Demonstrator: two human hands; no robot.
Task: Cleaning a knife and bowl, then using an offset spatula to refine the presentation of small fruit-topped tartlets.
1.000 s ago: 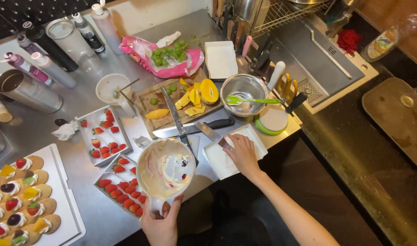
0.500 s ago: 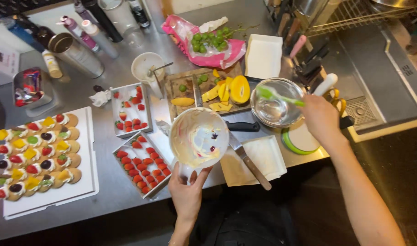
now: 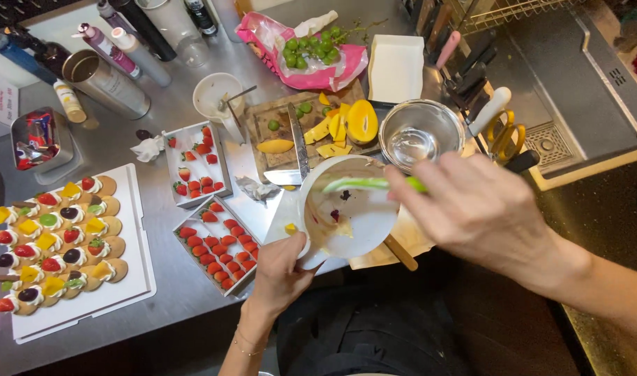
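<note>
Your left hand [image 3: 280, 268] gripped the white bowl [image 3: 348, 209] (tilted) above the bench [image 3: 193, 278]; your right hand's [image 3: 475, 209] fingers pinched a green spatula [image 3: 367, 184] inside it.

Steel counter [image 3: 158, 292] (brightly lit), recessed steel sink [image 3: 576, 83] at right, dark floor [image 3: 611, 230] below

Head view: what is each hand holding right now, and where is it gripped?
The left hand holds the white bowl by its lower rim, tilted toward the camera. The right hand grips the green-handled utensil by its handle end, the other end over the bowl.
</note>
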